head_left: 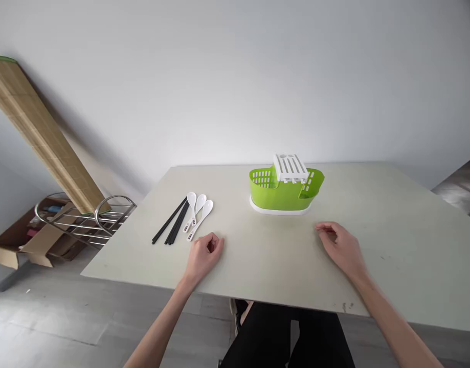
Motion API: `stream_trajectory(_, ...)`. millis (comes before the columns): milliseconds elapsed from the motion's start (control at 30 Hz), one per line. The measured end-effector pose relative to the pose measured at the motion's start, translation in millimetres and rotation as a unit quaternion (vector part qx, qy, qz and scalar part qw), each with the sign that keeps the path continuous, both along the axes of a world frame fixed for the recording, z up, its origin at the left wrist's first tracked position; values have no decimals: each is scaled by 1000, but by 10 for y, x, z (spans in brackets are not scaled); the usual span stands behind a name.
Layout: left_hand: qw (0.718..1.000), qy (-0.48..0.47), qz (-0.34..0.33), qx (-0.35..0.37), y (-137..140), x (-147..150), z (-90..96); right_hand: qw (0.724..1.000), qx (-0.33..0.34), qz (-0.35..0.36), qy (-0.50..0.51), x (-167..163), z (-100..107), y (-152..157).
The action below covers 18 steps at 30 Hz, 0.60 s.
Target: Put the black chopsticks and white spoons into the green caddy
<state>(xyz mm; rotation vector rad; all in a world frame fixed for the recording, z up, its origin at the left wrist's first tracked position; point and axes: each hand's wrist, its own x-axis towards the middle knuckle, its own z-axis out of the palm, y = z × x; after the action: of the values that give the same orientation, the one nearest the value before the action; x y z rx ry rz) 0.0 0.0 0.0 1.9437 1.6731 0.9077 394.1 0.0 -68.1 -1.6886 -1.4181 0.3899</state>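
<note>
My left hand rests on the table, its fingers curled loosely into a fist with nothing in it. Just beyond it lie several white spoons, printed at the handle ends, bowls pointing away from me. Left of them are several black chopsticks, one group close together and another slanting apart. My right hand also lies on the table, fingers curled in toward the thumb and holding nothing. Ahead and to its left stands a green cutlery basket with a white base. A white slotted piece sits across its middle.
The pale table backs onto a white wall. On the floor at left are a metal rack and an open cardboard box. A long cardboard piece leans against the wall. My legs are under the table's front edge.
</note>
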Motion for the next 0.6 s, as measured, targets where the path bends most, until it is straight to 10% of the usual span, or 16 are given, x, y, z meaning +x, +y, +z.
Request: stream_trajectory(600,1000,21,-6,-5,1,2,18,1000,-5,-1,0,-10,8,-3)
